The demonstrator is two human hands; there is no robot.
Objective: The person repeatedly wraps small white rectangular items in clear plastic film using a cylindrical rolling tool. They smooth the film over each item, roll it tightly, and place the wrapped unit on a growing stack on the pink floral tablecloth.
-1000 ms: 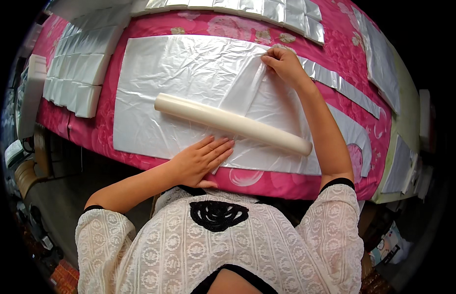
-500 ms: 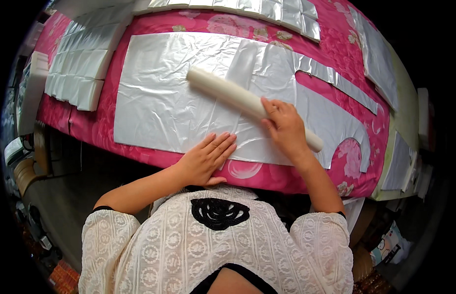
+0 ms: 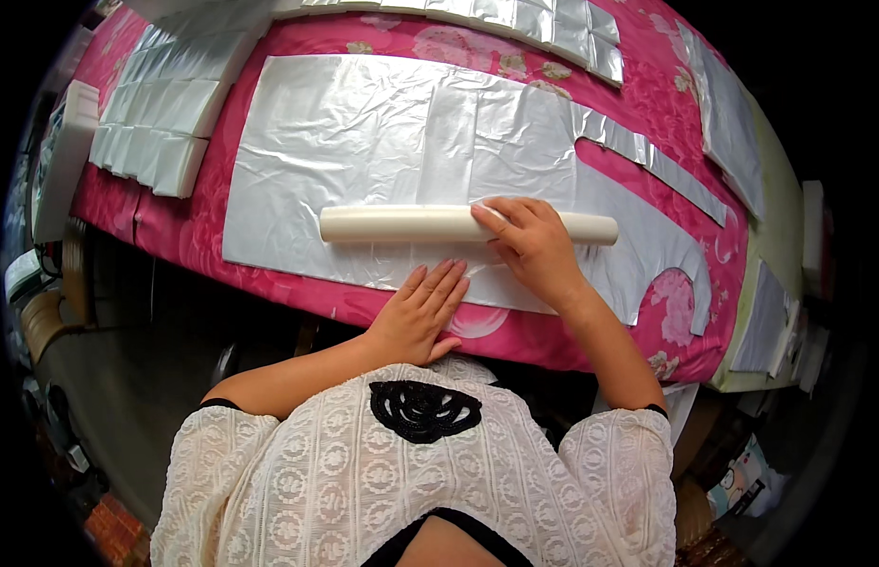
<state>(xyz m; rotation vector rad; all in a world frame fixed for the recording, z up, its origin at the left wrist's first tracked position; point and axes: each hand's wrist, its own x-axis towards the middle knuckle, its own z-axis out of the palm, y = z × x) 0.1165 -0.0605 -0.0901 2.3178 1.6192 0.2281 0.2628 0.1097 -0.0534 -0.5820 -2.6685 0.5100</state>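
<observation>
A shiny silver-white plastic apron [image 3: 335, 132] lies spread flat on a pink flowered tablecloth [image 3: 638, 208], its cut-out neck end to the right. Across it, nearly level, is a white cylindrical roller or tube [image 3: 392, 224]. My right hand [image 3: 534, 246] grips this tube right of its middle, fingers over the top. My left hand [image 3: 423, 307] lies flat at the apron's near edge, fingers stretched out and holding nothing; the fingertips rest on the plastic below the tube.
Rows of folded white plastic packets [image 3: 165, 113] stand at the left, with more packets [image 3: 543, 26] along the far side. Flat plastic sheets [image 3: 723, 113] lie at the right end. A white foam-like box [image 3: 63, 161] sits at the left edge, near a wooden chair [image 3: 57, 321].
My right hand has swung the tube from a slant to nearly level and brought its left end nearer to me. My left hand has shifted slightly right, still flat.
</observation>
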